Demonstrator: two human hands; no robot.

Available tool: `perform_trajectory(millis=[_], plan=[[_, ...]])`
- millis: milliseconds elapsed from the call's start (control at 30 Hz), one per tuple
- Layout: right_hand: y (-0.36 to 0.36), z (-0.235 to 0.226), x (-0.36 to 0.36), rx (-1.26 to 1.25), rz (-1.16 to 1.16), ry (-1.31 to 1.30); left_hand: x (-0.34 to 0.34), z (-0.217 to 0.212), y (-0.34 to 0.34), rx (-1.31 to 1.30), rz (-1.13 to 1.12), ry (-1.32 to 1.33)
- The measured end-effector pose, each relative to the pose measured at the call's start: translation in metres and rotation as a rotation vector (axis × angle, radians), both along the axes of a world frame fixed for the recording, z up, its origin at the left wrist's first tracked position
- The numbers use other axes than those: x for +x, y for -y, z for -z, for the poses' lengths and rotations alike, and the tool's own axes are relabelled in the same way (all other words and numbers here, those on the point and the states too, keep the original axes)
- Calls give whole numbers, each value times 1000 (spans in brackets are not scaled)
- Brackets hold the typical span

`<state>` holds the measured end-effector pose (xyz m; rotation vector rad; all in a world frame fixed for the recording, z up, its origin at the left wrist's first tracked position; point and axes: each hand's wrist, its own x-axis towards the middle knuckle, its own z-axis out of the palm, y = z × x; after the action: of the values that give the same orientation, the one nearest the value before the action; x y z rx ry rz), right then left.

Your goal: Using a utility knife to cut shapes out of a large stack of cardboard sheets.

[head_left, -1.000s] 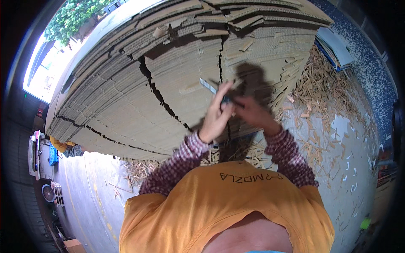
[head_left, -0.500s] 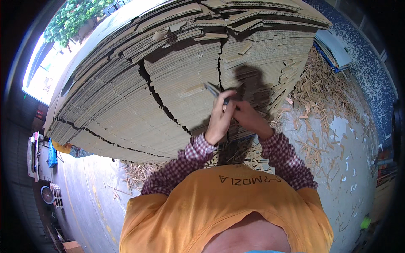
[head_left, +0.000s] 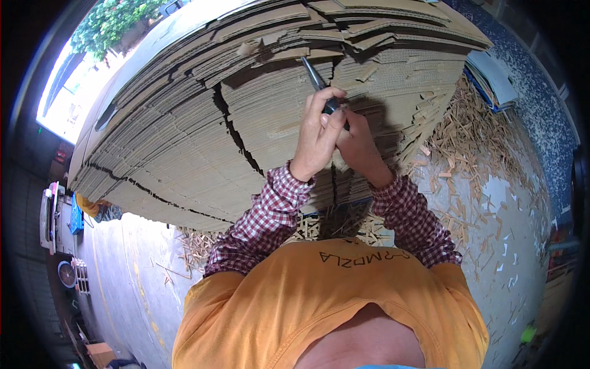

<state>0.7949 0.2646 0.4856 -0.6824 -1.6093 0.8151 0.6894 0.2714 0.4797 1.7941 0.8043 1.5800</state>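
While both my hands meet in front of the big stack of flattened corrugated cardboard sheets (head_left: 184, 135), my left hand (head_left: 318, 136) is wrapped shut around the dark handle of a slim tool (head_left: 319, 89), and my right hand (head_left: 359, 147) closes in just behind and beside it, fingers pressed against the same handle. I take the tool for a knife or a blade of some sort, though its metal end is too thin here to be sure.

Its long axis runs up and away from my grip, slanting slightly to my left, and the shiny tip lies against the cardboard edges right beside a dark vertical split between two bundles. So the working end sits above and ahead of my knuckles, with the left hand higher on the handle and nearer the tip, the right lower and towards my wrist side.

That stack fills the view ahead, its layered edges ragged, with another crooked crack running down further to my left. Below it the grey concrete floor (head_left: 491, 258) is strewn with thin cardboard strips and shavings (head_left: 473, 135), thickest to my right. Some flat blue-and-white items lie far right by the stack, and bright daylight with greenery shows at upper left.
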Motion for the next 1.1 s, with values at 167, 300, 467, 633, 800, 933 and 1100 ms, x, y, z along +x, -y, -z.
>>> perform_trajectory(millis=[167,300,467,633,800,933,1100], plan=[[1,24,-8,-56,51,-78,-2,6,1,89,-33,-46],[9,27,-11,-60,4,-64,-12,14,13,174,-112,-148],[13,81,0,-204,-48,27,-13,43,21,-306,140,-82],[4,29,45,-350,-289,185,-35,28,18,-120,173,6],[-2,1,49,-295,-51,225,-37,13,13,-43,74,-18],[-18,-17,31,-329,-163,91,-11,-13,10,1,76,4],[52,46,15,-62,-63,189,-7,47,61,-186,138,-3]])
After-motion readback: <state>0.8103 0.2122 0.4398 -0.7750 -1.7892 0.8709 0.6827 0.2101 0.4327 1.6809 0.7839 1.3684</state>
